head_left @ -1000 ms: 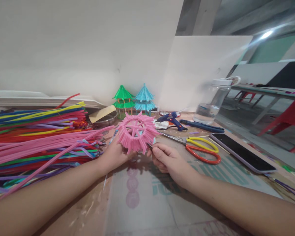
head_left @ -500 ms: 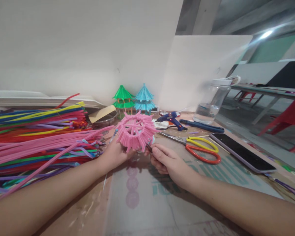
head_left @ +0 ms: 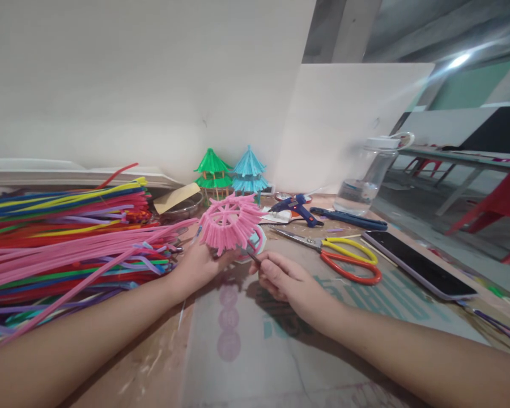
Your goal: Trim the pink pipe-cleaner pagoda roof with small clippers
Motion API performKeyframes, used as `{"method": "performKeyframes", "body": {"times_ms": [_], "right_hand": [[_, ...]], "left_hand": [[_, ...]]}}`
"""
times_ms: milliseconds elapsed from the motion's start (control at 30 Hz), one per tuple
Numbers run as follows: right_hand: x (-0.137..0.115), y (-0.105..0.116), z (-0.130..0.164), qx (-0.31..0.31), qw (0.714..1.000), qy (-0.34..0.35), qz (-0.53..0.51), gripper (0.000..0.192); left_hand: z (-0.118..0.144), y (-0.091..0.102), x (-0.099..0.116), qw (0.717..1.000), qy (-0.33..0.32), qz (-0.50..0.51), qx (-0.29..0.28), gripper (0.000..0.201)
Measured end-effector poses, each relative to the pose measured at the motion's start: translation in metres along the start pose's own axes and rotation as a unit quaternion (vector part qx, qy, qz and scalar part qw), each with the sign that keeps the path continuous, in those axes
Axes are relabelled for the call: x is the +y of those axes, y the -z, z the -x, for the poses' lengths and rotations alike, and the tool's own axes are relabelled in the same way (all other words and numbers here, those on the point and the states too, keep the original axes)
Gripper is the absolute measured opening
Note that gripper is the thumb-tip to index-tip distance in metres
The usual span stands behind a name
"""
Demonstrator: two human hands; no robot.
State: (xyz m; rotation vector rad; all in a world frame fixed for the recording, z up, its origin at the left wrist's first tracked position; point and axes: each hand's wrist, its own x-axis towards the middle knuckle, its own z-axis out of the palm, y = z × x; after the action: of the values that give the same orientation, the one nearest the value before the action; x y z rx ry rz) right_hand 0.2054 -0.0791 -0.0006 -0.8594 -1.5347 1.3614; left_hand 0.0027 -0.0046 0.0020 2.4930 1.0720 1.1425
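near the middle of the frame the right hand (head_left: 283, 279) is closed on a thin dark tool (head_left: 250, 254), its tip at the lower rim of the pink roof (head_left: 228, 222). the left hand (head_left: 196, 266) grips that roof from below, just left of centre. since a second ago the roof has tipped flatter and slid left and down, and the tool hand moved with it, so work has shifted along the fringe. farther right lie scissors (head_left: 344, 256); behind stand green and blue pagodas (head_left: 232, 173).
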Motion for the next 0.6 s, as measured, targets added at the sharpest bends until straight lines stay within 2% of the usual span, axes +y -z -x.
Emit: {"method": "performKeyframes", "body": {"times_ms": [233, 433, 600], "right_hand": [[-0.0032, 0.0005, 0.0005, 0.01, 1.0, -0.001, -0.024, 0.055], [-0.0029, -0.0006, -0.0006, 0.013, 0.999, -0.021, -0.045, 0.06], [-0.0018, 0.0016, -0.0017, -0.003, 0.999, -0.026, -0.037, 0.062]], "left_hand": [[0.002, 0.0035, 0.0012, 0.999, 0.009, 0.0, -0.038, 0.036], [0.0045, -0.0007, -0.0021, 1.0, -0.025, -0.018, 0.001, 0.045], [0.0041, -0.0006, -0.0007, 0.999, -0.036, -0.027, -0.008, 0.043]]}}
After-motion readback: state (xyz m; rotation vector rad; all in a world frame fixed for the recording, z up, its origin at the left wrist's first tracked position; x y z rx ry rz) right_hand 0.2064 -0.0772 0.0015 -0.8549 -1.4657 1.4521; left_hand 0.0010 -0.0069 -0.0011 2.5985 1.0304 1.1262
